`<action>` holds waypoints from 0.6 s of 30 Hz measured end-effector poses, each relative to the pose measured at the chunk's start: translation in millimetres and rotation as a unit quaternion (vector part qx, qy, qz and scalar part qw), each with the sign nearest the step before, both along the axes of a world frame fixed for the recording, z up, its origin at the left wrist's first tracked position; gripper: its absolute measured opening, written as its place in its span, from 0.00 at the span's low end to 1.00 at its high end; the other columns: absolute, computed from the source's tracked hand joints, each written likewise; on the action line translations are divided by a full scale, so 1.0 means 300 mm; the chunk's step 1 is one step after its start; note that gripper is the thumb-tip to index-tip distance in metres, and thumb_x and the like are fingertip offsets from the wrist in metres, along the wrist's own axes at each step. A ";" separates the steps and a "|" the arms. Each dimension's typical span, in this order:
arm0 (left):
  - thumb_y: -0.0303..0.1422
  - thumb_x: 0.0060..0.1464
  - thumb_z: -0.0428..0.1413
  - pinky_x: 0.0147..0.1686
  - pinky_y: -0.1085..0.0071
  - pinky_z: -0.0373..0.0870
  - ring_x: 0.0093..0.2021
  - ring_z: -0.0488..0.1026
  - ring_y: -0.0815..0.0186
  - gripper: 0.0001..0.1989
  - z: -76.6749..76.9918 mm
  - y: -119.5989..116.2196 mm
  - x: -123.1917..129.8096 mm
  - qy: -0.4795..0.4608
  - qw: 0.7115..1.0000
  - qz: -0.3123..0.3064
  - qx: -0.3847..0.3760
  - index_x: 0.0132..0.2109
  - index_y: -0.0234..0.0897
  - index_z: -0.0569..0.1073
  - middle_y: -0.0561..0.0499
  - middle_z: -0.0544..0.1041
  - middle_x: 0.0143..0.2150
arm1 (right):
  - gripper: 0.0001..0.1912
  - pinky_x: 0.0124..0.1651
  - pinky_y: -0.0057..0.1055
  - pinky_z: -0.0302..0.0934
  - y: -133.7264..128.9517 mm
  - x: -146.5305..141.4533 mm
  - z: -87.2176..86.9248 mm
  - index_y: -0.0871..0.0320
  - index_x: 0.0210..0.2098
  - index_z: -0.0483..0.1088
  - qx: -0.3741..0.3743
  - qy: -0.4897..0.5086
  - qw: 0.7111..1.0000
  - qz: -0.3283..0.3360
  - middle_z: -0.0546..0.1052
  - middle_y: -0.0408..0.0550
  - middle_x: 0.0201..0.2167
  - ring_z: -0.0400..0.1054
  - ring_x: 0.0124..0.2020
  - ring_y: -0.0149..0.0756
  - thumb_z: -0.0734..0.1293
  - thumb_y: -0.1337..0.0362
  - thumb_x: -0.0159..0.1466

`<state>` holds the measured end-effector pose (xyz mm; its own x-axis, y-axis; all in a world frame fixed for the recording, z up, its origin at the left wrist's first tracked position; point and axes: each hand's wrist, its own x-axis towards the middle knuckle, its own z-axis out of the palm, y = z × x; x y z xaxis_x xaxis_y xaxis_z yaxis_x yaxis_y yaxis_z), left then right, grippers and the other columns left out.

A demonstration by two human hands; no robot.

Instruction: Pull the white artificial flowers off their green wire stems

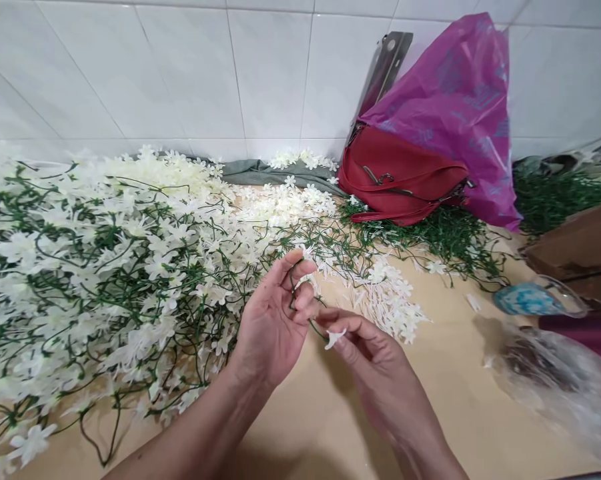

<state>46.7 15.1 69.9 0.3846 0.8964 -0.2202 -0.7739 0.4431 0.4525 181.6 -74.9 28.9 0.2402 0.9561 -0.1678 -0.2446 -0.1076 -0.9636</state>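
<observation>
Above the tan surface, my left hand [273, 327] is closed with its fingers curled round the green stem [293, 287] of an artificial flower. The other end of the stem reaches my right hand [380, 367], whose thumb and fingers pinch a small white flower head [335, 338]. Another white bloom [307, 254] shows at the left fingertips. A big heap of white artificial flowers on green stems [145, 267] lies left of my hands. Just beyond them is a smaller pile of white petals and thin stamens [387, 300].
Against the tiled wall [270, 73] lean a red handbag [400, 173], a purple plastic bag [460, 100] and a metal bar [387, 70]. Green stems [443, 237] lie below the handbag. On the right are a clear plastic bag [560, 387] and a blue-and-white object [523, 300].
</observation>
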 end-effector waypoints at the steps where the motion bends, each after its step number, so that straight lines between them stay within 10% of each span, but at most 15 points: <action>1: 0.36 0.68 0.57 0.22 0.82 0.63 0.23 0.62 0.78 0.10 -0.006 0.000 -0.001 0.007 1.000 0.002 0.006 0.47 0.36 0.80 0.50 0.80 0.40 | 0.11 0.48 0.33 0.63 -0.003 -0.004 -0.005 0.52 0.35 0.80 -0.015 -0.009 1.000 0.009 0.83 0.46 0.41 0.74 0.43 0.38 0.77 0.52 0.62; 6: 0.43 0.69 0.55 0.35 0.74 0.75 0.32 0.76 0.68 0.17 -0.032 -0.005 -0.040 0.209 0.969 -0.032 0.129 0.57 0.39 0.76 0.46 0.82 0.43 | 0.16 0.39 0.31 0.64 -0.003 -0.004 0.000 0.53 0.37 0.80 -0.036 -0.054 0.998 -0.024 0.80 0.43 0.27 0.72 0.31 0.36 0.77 0.48 0.61; 10: 0.42 0.67 0.58 0.43 0.64 0.78 0.39 0.80 0.58 0.26 -0.005 -0.036 -0.100 0.554 0.755 -0.016 0.352 0.69 0.47 0.70 0.46 0.83 0.43 | 0.13 0.39 0.31 0.68 -0.023 0.046 0.029 0.52 0.37 0.80 -0.021 -0.110 0.991 -0.076 0.80 0.44 0.29 0.75 0.33 0.38 0.78 0.50 0.60; 13: 0.35 0.65 0.60 0.48 0.60 0.78 0.45 0.80 0.56 0.21 0.019 -0.071 -0.115 0.619 0.608 0.079 0.491 0.64 0.46 0.76 0.44 0.82 0.48 | 0.11 0.38 0.30 0.70 -0.056 0.077 0.055 0.51 0.37 0.81 -0.015 -0.144 0.986 -0.078 0.81 0.44 0.30 0.75 0.32 0.37 0.77 0.52 0.61; 18: 0.20 0.66 0.53 0.66 0.56 0.70 0.59 0.78 0.58 0.25 0.001 -0.121 -0.065 0.500 0.573 -0.023 0.649 0.66 0.40 0.72 0.42 0.81 0.59 | 0.07 0.38 0.28 0.71 -0.091 0.063 0.089 0.50 0.34 0.81 0.019 -0.132 0.989 -0.062 0.81 0.44 0.30 0.75 0.33 0.36 0.76 0.56 0.63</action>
<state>27.2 -21.3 70.2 0.6787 0.5475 0.4895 0.1580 -0.7598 0.6307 200.6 -102.1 55.7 0.3862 0.9211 -0.0487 0.0078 -0.0561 -0.9984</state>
